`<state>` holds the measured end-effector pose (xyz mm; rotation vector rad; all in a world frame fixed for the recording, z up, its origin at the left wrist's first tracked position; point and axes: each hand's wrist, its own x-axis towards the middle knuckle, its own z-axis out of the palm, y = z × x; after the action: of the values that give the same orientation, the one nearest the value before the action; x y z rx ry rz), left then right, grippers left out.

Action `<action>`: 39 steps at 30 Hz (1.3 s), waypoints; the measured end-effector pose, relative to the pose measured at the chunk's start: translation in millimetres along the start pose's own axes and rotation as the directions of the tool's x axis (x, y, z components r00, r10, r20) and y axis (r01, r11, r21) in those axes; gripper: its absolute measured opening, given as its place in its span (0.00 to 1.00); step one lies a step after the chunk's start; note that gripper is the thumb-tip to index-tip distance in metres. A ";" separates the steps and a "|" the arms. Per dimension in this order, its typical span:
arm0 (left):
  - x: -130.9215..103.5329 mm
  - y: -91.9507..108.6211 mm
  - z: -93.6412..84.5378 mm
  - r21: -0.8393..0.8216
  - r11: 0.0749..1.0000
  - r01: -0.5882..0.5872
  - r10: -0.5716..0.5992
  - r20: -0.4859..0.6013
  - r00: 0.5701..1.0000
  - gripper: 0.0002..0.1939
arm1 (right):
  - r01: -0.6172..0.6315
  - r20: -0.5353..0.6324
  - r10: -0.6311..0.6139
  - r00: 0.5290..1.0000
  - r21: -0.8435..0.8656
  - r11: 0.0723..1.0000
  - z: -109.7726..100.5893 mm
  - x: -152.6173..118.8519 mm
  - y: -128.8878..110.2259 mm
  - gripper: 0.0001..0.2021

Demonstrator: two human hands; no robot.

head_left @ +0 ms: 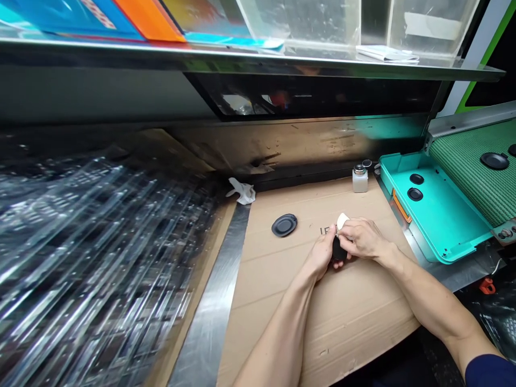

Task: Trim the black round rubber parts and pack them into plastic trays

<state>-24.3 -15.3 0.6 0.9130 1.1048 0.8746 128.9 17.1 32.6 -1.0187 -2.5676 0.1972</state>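
My left hand (322, 251) is closed around a black plastic part (339, 249), holding it above the cardboard sheet (278, 301). Much of that part is hidden by my fingers. My right hand (363, 237) meets it from the other side, its fingers pinched at the part's upper edge. A small white piece (342, 219), perhaps cloth, sticks out above the right fingers. To the left of my hands, a round black lid-like part (284, 225) lies flat on the cardboard.
Clear plastic trays (100, 258) fill the left side. A small bottle (360, 179) and a crumpled white glove or cloth (242, 191) sit behind. At right, a turquoise bin (447, 226) holds two black parts beside a green conveyor (475, 156). A metal shelf (258, 58) hangs overhead.
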 end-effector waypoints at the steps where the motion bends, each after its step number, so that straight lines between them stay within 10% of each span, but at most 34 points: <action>1: -0.4 0.7 -0.2 -0.002 1.000 0.003 -0.003 0.002 1.000 0.36 | -0.007 0.010 0.007 1.000 0.003 1.000 -0.4 0.0 -0.3 0.08; 11: -2.0 25.1 -32.4 -0.648 0.736 0.196 -0.203 0.064 0.977 0.31 | -0.477 -0.126 0.460 0.879 -0.182 0.860 -11.7 -5.6 13.7 0.15; 17: -9.3 31.0 -31.5 -0.631 0.775 0.039 -0.040 0.012 0.999 0.31 | -0.306 0.002 0.310 0.951 -0.155 0.939 20.0 -2.7 -11.0 0.20; 26: 4.4 20.1 -29.4 -0.685 0.708 -0.173 0.142 -0.101 0.985 0.19 | -0.358 -0.206 0.494 0.845 0.467 0.808 18.7 5.0 -9.9 0.27; 30: 10.4 10.3 -15.5 -0.702 0.703 -0.113 0.114 -0.046 0.992 0.19 | -0.345 -0.060 0.375 0.925 0.280 0.896 19.8 9.7 -35.2 0.20; 39: 12.2 5.9 -12.2 -0.755 0.652 -0.067 0.073 -0.025 0.997 0.17 | -0.396 0.023 0.397 0.918 -0.009 0.918 13.8 11.9 -32.9 0.16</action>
<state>-34.2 0.0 -0.5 0.2412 0.5791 1.2617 94.7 1.3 31.8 -1.5413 -2.3533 0.3103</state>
